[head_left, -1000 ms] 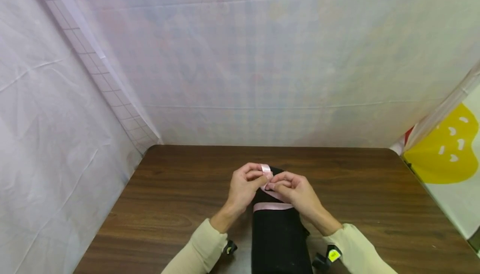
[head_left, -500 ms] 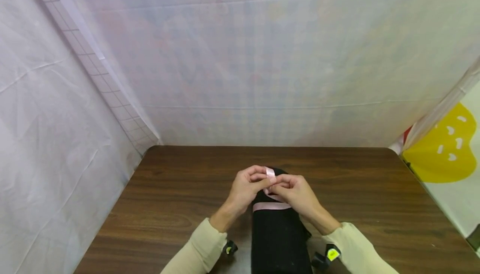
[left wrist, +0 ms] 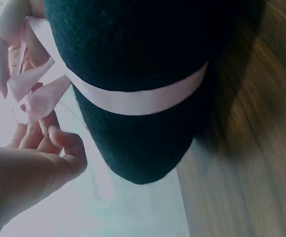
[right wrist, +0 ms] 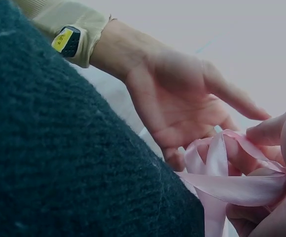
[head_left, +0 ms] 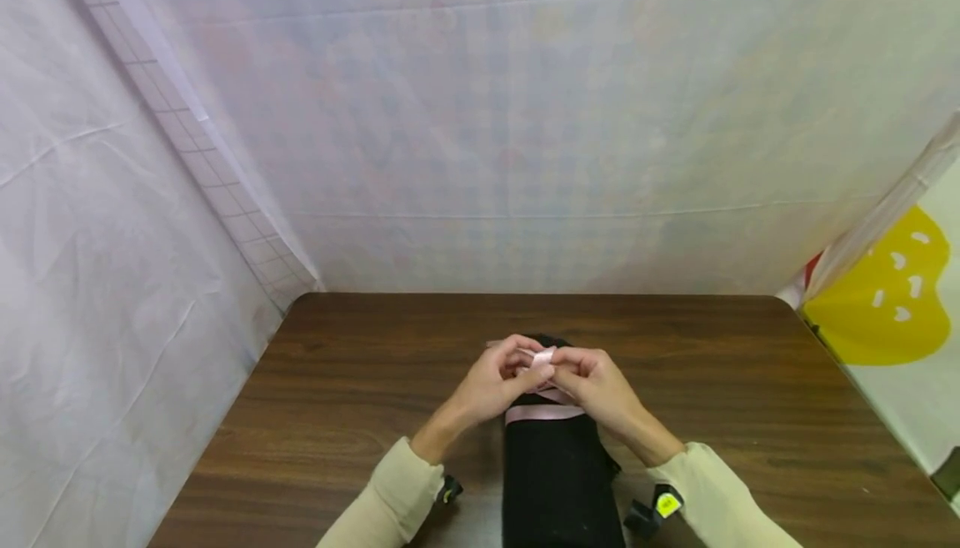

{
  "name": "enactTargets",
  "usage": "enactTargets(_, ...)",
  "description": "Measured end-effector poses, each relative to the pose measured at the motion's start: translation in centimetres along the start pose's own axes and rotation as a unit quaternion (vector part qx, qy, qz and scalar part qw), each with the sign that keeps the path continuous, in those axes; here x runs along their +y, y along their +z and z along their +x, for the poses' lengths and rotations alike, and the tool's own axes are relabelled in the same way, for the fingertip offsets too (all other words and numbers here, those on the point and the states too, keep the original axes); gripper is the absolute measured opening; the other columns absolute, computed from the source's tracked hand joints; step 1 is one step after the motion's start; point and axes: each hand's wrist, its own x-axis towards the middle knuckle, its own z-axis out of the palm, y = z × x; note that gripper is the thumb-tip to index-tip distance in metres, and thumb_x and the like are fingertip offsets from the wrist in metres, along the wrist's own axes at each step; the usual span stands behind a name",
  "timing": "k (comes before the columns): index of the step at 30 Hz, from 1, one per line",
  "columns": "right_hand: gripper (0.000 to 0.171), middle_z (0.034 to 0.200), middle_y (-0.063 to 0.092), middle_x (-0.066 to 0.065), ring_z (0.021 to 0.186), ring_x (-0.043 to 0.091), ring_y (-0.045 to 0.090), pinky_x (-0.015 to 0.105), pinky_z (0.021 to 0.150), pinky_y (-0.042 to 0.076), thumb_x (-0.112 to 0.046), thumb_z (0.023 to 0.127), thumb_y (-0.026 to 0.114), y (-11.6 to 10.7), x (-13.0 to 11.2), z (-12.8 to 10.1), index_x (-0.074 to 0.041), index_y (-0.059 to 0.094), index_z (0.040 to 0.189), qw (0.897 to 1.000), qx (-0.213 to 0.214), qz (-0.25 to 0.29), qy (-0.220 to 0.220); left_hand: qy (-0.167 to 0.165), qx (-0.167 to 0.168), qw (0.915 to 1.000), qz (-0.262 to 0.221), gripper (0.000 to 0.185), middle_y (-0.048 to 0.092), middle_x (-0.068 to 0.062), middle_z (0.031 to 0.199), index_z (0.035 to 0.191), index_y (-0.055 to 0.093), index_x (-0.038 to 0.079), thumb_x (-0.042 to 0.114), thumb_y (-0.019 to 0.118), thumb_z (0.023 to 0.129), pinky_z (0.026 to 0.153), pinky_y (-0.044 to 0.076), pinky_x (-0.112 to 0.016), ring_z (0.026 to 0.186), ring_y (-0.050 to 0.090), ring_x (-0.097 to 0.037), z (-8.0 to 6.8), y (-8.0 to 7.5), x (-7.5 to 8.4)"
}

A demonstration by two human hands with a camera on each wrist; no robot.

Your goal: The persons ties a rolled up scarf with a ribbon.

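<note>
A black, knitted-looking cloth bundle (head_left: 562, 481) extends from the front edge of the head view towards the middle of the table. Around it runs a flat band of pink satin ribbon (left wrist: 133, 102). Above its far end, loose loops of the ribbon (right wrist: 241, 187) lie between the two hands. My left hand (head_left: 491, 381) holds the ribbon between thumb and fingers. Close against it, my right hand (head_left: 603, 385) pinches the ribbon with thumb and forefinger. The fingertips of both hands nearly meet, and they partly hide how the loops cross.
The brown wooden table (head_left: 337, 398) lies under the bundle. A white sheet (head_left: 480, 139) hangs behind it and another along the left. At the right, a yellow shape (head_left: 885, 306) shows past the sheet's edge. Both wrists wear small black devices.
The ribbon loop between the fingers has shifted slightly right and lower. The left hand has turned a little, its wrist moving left, while the right hand stays almost in place.
</note>
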Motion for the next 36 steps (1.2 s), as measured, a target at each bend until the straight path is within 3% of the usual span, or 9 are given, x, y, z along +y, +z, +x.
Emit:
enactTargets(5, 0.03, 0.094, 0.073, -0.005, 0.089, 0.009, 0.071, 0.027, 0.079, 0.057, -0.003, 0.1, 0.055, 0.03, -0.08, 0.01, 0.026, 0.054, 0.108, 1.0, -0.006, 0.004, -0.003, -0.005, -0.008, 0.9998, 0.018, 0.031, 0.071, -0.019, 0.107, 0.122, 0.058, 0.002, 0.016, 0.066, 0.096, 0.082, 0.054, -0.025, 0.092, 0.067, -0.009, -0.22, -0.37, -0.24)
enactTargets(12, 0.026, 0.087, 0.068, -0.008, 0.081, 0.003, 0.065, 0.02, 0.071, 0.056, -0.008, 0.1, 0.056, 0.16, -0.16, 0.03, 0.018, 0.059, 0.102, 0.998, 0.04, -0.046, 0.016, 0.004, -0.007, 0.9986, 0.052, 0.027, 0.07, -0.015, 0.104, 0.113, 0.064, 0.0, 0.012, 0.071, 0.091, 0.075, 0.053, -0.021, 0.087, 0.065, -0.005, -0.41, -0.39, -0.06)
enactTargets(22, 0.027, 0.088, 0.066, -0.005, 0.081, 0.005, 0.067, 0.024, 0.072, 0.058, -0.009, 0.1, 0.057, 0.47, -0.39, 0.14, 0.017, 0.054, 0.104, 0.997, 0.051, -0.024, 0.05, 0.003, 0.02, 0.9958, 0.09, 0.017, 0.072, -0.012, 0.091, 0.1, 0.069, -0.001, 0.014, 0.071, 0.091, 0.071, 0.052, -0.019, 0.078, 0.064, -0.004, -0.61, -0.47, -0.13)
enactTargets(31, 0.024, 0.081, 0.061, -0.003, 0.069, 0.005, 0.062, 0.021, 0.061, 0.056, -0.012, 0.101, 0.057, 0.46, -0.65, 0.27, 0.012, 0.055, 0.099, 0.997, 0.05, -0.051, 0.033, -0.024, 0.02, 0.9926, 0.117, 0.018, 0.071, 0.005, 0.084, 0.092, 0.076, 0.011, 0.028, 0.077, 0.087, 0.068, 0.049, -0.019, 0.075, 0.06, -0.001, -0.86, -0.52, 0.19)
enactTargets(36, 0.023, 0.08, 0.061, -0.003, 0.068, 0.005, 0.063, 0.023, 0.062, 0.056, -0.011, 0.101, 0.056, 0.56, -0.81, 0.37, 0.011, 0.056, 0.1, 0.996, 0.06, -0.059, 0.032, -0.03, 0.034, 0.9933, 0.106, 0.018, 0.065, 0.007, 0.076, 0.086, 0.074, 0.008, 0.026, 0.078, 0.086, 0.063, 0.047, -0.02, 0.07, 0.056, -0.003, -0.75, -0.37, 0.02)
